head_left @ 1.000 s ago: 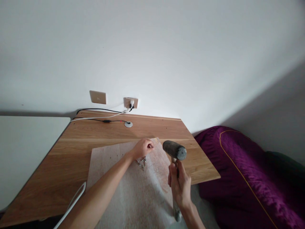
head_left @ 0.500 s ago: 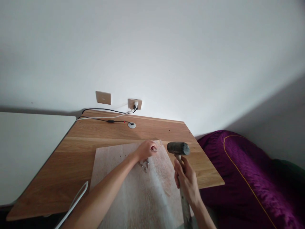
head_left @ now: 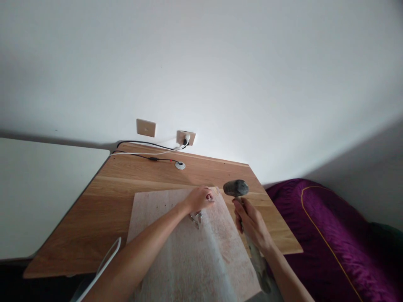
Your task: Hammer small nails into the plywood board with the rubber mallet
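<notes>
My right hand (head_left: 252, 222) is closed round the handle of a mallet (head_left: 236, 188) with a dark, cylindrical head. The head is raised over the right edge of a pale wooden board (head_left: 185, 260). Near the board's far right corner, my left hand (head_left: 200, 199) is closed, its fingers pinched together low over the surface. What those fingers hold is too small and covered to make out. Just below that hand, shiny metal pieces (head_left: 197, 218) lie on the board; their kind is unclear. A few small dark marks show on the board left of the hand.
Under the board is a wooden tabletop (head_left: 100, 209) against the white wall. Cables run from a wall socket (head_left: 186, 138) to a round grommet (head_left: 180, 165). A white panel (head_left: 47, 197) stands at left, purple fabric (head_left: 302, 209) at right.
The view has shifted slightly, so things appear farther right. Against the board, the mallet head has moved a little up and to the left. My left hand stays in about the same place.
</notes>
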A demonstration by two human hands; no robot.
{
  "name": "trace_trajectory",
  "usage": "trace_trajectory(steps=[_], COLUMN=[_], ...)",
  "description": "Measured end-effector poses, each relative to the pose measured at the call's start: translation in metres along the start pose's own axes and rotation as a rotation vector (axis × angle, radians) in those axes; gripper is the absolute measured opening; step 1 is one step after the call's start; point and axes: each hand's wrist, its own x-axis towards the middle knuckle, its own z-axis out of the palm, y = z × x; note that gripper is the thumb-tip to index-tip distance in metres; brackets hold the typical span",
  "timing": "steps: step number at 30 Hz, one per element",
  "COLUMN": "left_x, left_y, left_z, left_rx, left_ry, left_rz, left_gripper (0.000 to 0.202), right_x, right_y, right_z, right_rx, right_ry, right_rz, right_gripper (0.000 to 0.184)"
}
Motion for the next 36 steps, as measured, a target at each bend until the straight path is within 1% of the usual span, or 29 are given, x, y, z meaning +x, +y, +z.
trace_trajectory(steps=[3, 6, 9, 10, 11, 14, 15, 16, 18, 20, 22, 25, 29, 32, 36], left_x=[0.001, 0.002, 0.002, 0.002, 0.002, 0.000, -0.001, -0.001, -0.002, -0.002, -0.003, -0.003, -0.002, -0.001, -0.004], left_y=[0.001, 0.001, -0.001, -0.002, -0.003, -0.006, -0.006, -0.006, -0.005, -0.003, -0.001, -0.001, -0.004, -0.002, 0.003], left_z=[-0.002, -0.001, 0.001, 0.002, 0.003, 0.006, 0.006, 0.006, 0.006, 0.004, 0.003, 0.002, 0.003, 0.002, -0.005], left_rx=[0.008, 0.011, -0.004, -0.010, -0.016, -0.037, -0.043, -0.048, -0.055, -0.053, -0.038, 0.000, 0.051, 0.081, 0.064], left_ry=[0.014, 0.002, -0.023, -0.023, -0.015, 0.027, 0.034, 0.033, 0.020, 0.009, 0.003, -0.018, -0.048, -0.040, -0.041], left_rz=[-0.028, -0.045, -0.053, -0.052, -0.052, -0.048, -0.048, -0.049, -0.053, -0.045, -0.041, -0.062, -0.057, -0.070, -0.040], left_gripper=[0.009, 0.005, 0.004, 0.006, 0.017, 0.066, 0.075, 0.080, 0.077, 0.069, 0.063, 0.052, 0.026, 0.018, 0.011], right_x=[0.004, 0.009, 0.012, 0.013, 0.013, 0.012, 0.012, 0.012, 0.013, 0.014, 0.015, 0.012, 0.003, -0.003, -0.008], right_y=[-0.003, -0.002, 0.004, 0.005, 0.006, 0.005, 0.004, 0.005, 0.008, 0.015, 0.022, 0.031, 0.037, 0.043, 0.051], right_z=[0.009, 0.015, 0.018, 0.019, 0.019, 0.021, 0.022, 0.023, 0.027, 0.032, 0.034, 0.029, 0.018, 0.015, 0.017], right_rx=[0.023, 0.031, 0.058, 0.067, 0.072, 0.069, 0.061, 0.047, -0.002, -0.060, -0.075, 0.019, 0.129, 0.133, 0.124], right_ry=[-0.046, -0.112, -0.124, -0.124, -0.122, -0.106, -0.096, -0.095, -0.125, -0.174, -0.189, -0.151, -0.121, -0.111, -0.125], right_rz=[-0.005, 0.046, 0.094, 0.099, 0.098, 0.083, 0.080, 0.082, 0.102, 0.146, 0.186, 0.196, 0.195, 0.226, 0.255], right_gripper=[0.045, 0.048, 0.049, 0.049, 0.048, 0.047, 0.047, 0.047, 0.047, 0.045, 0.045, 0.047, 0.051, 0.055, 0.057])
